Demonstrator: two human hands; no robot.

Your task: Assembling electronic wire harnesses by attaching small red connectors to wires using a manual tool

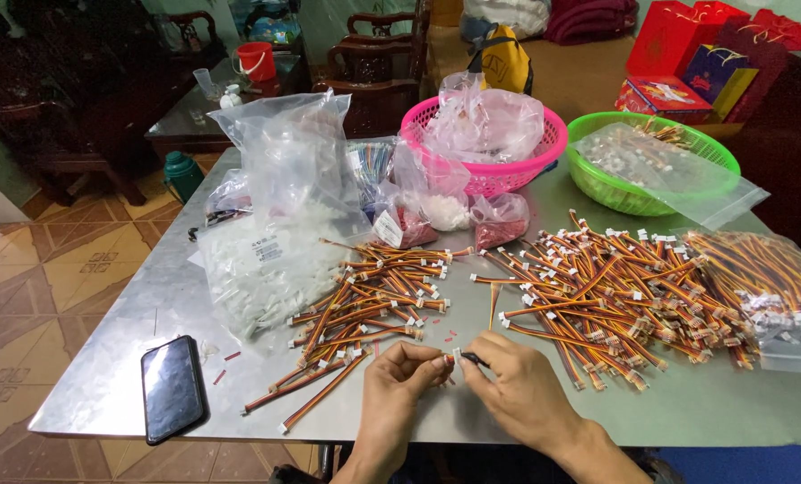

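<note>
My left hand pinches a small white connector at its fingertips, just above the grey metal table. My right hand meets it from the right, holding the dark end of a short striped wire that runs up and away from the fingers. A pile of orange, yellow and dark wire pieces with white plugs lies just beyond my left hand. A larger heap of the same wires spreads out beyond my right hand.
A black phone lies near the front left edge. Clear bags of white parts stand at the left, a pink basket and a green basket at the back, a bag of wires at the right.
</note>
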